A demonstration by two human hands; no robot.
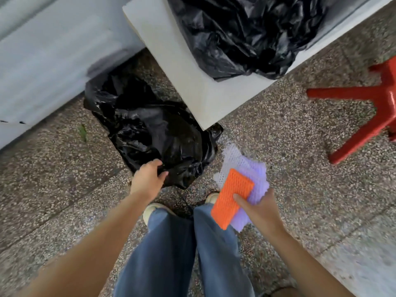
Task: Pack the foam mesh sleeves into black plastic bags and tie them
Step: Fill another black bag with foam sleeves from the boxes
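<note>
The left hand [147, 179] gripped the floor bag [158, 133] at its near edge; the right hand [260, 207], beside it, held stacked foam mesh sleeves [233, 198].

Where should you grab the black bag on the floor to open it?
Take the floor bag by its loose, crumpled near edge, coming from above on the person's side, where the left hand grips it. Its far side sits partly under the white table, hard to reach. The right hand is busy holding the sleeves.
</note>
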